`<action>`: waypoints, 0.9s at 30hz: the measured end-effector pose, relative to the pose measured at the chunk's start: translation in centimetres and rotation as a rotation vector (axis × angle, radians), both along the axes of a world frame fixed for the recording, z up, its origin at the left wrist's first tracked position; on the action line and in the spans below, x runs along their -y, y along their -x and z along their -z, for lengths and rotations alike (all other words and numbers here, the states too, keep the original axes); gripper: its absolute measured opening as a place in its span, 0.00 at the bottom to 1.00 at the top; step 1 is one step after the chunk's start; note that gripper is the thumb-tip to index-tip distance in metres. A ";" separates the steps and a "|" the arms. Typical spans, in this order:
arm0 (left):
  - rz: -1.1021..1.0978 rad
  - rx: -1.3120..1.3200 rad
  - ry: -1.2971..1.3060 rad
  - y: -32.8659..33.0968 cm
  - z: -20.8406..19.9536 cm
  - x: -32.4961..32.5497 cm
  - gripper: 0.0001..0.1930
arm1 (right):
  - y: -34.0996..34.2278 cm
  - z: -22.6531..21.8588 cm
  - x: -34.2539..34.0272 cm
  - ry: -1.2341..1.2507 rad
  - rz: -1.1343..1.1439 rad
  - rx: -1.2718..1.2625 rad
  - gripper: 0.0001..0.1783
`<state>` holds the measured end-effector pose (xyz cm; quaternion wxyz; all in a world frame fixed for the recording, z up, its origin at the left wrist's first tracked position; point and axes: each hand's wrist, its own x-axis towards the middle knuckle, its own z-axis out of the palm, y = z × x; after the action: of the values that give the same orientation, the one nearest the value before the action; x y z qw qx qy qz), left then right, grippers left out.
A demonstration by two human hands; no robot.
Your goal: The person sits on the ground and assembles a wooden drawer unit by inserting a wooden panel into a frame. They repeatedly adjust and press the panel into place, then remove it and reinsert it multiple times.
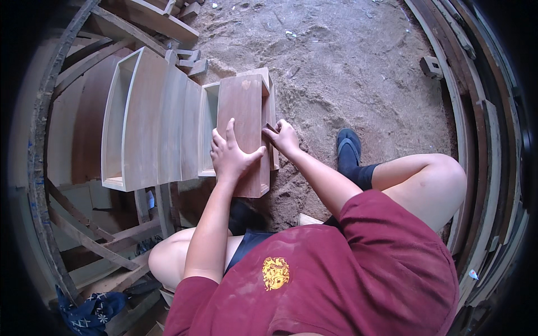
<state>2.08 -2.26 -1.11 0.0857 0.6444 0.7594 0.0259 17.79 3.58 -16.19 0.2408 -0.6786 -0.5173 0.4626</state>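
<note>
A reddish-brown wooden drawer-like box (241,106) lies in front of me, its broad flat face up and its hollow side toward the right. My left hand (231,158) rests on that face, fingers spread and thumb out near the right edge. At the box's right rim, my right hand (283,137) is closed in a pinch on a small dark brown flat piece (271,128), possibly folded sandpaper; the fingers cover most of it. Under the box, a paler wooden frame (273,112) sticks out on the right. Another open pale box (209,120) adjoins it on the left.
More wooden boxes (143,120) stand in a row at the left, beside a rough timber frame (42,140). Long planks (476,112) are stacked along the right. Sawdust covers the ground (314,73). A small wood block (431,67) sits near the planks, and patterned blue cloth (92,311) lies lower left.
</note>
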 end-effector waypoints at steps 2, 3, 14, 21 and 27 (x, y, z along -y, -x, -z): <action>-0.025 0.025 0.038 -0.4 -0.5 -0.2 0.64 | -0.1 0.0 -0.4 -0.123 0.028 0.067 0.31; -0.023 0.033 0.052 -0.8 -1.1 -0.4 0.64 | -0.3 0.4 -1.6 -0.264 0.078 0.136 0.31; -0.017 -0.009 -0.005 -0.1 0.7 -0.9 0.65 | -12.3 -16.9 -18.2 -0.100 -1.130 0.744 0.19; -0.088 0.045 0.198 -2.1 -2.7 -1.8 0.68 | -15.6 -31.6 -15.0 -0.336 -0.843 0.662 0.22; -0.146 -0.019 0.243 -2.9 -3.0 -0.8 0.68 | -14.9 -31.8 -9.6 -0.366 -1.037 0.791 0.18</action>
<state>4.94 -1.46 1.90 0.1540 0.5724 0.8026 -0.0662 32.71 13.21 15.61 -0.1086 -0.4091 -0.8951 0.1400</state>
